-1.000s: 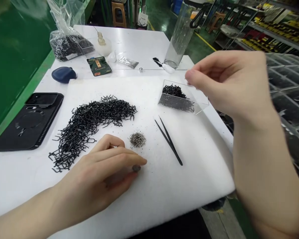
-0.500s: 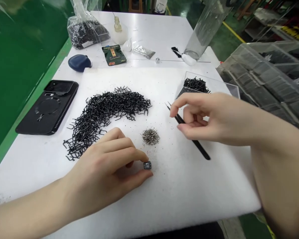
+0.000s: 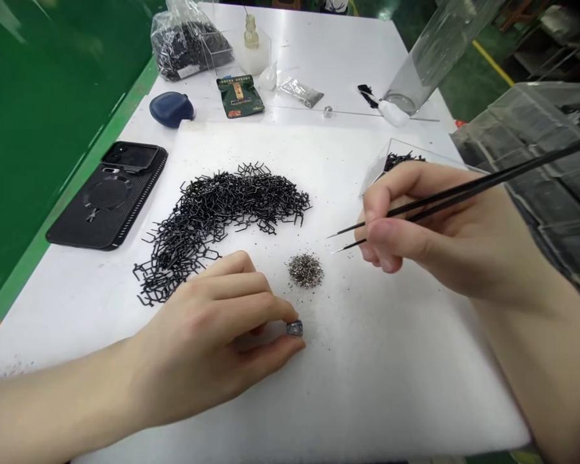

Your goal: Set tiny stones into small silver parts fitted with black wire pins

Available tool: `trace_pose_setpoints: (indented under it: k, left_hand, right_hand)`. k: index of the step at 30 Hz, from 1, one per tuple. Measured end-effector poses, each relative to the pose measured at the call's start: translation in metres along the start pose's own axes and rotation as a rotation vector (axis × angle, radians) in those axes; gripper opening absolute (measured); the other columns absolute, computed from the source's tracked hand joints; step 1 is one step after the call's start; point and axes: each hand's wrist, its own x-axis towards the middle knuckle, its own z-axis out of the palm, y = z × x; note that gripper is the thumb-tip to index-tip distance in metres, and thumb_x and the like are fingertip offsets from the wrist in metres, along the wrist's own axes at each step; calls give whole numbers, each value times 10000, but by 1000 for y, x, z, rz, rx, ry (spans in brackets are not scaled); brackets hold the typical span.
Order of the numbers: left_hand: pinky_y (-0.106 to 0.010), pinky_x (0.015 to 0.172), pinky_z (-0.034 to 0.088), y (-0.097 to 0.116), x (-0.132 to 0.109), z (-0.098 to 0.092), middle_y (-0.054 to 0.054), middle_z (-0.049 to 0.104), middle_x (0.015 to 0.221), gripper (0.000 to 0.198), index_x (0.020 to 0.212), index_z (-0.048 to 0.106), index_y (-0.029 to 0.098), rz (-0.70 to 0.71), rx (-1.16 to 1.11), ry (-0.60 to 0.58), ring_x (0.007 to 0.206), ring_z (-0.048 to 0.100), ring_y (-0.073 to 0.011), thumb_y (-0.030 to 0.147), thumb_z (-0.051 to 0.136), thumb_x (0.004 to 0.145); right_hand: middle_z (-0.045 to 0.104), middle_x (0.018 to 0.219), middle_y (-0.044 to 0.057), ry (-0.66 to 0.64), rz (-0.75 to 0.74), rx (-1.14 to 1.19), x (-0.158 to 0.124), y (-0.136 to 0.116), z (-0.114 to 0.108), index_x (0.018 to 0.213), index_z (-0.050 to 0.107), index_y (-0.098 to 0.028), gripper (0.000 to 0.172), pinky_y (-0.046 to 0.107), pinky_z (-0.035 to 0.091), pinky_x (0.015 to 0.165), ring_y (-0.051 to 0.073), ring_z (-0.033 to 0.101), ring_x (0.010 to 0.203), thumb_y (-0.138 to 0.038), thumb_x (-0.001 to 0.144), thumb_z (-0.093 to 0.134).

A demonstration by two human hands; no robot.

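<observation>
The left hand point(image 3: 198, 335) pinches a small grey metal piece point(image 3: 294, 328) between its closed fingers, down against a white foam pad point(image 3: 391, 380) on the worktop point(image 3: 319, 45). Just above the piece lies a small heap of grey grit point(image 3: 306, 270), and to its left curves a long pile of bent black wires point(image 3: 217, 222). The right hand point(image 3: 430, 225) grips black tweezers point(image 3: 512, 169) in closed fingers, their tips slightly apart with nothing visible between them. Behind that hand, a clear tray point(image 3: 374, 174) holds more black wires point(image 3: 402, 160). Farther back sits a clear plastic bag point(image 3: 188, 48) of dark pieces
</observation>
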Motion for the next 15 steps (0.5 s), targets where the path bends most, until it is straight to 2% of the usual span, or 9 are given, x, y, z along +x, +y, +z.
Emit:
trace_pose_setpoints:
  k: [5,10,12,15]
  left_hand:
    - [-267,820,614,3,5,-5,55,769,827,130,1092,826,228,1,9,-38,799,672,-135,100,834,1066]
    - [-281,833,613,5,7,-6,59,761,802,127,1038,810,215,-17,-20,-28,741,642,-126,97,854,1054]
    - [-278,811,590,3,4,-2,57,755,810,145,1057,808,216,-28,-34,-6,744,629,-127,76,843,1057]
    - [-275,812,557,-1,-3,2,60,716,814,133,1115,817,222,-46,-72,14,765,593,-133,92,827,1092]
  right_hand:
    - [884,807,-49,-84,-37,-123,-3,2,-3,972,935,-356,146,268,750,656,180,878,715,-232,992,1010]
    - [955,1022,-30,-29,-172,-317,-10,13,-8,1125,999,-453,182,340,811,783,233,929,852,-286,1052,989]
    - [954,1065,-14,-61,-212,-324,-10,13,-9,1124,1008,-449,192,346,811,799,244,925,895,-274,1049,987]
    - [962,1115,7,-134,-172,-321,-7,6,-10,1067,1018,-392,98,301,801,823,237,932,958,-302,1047,983]
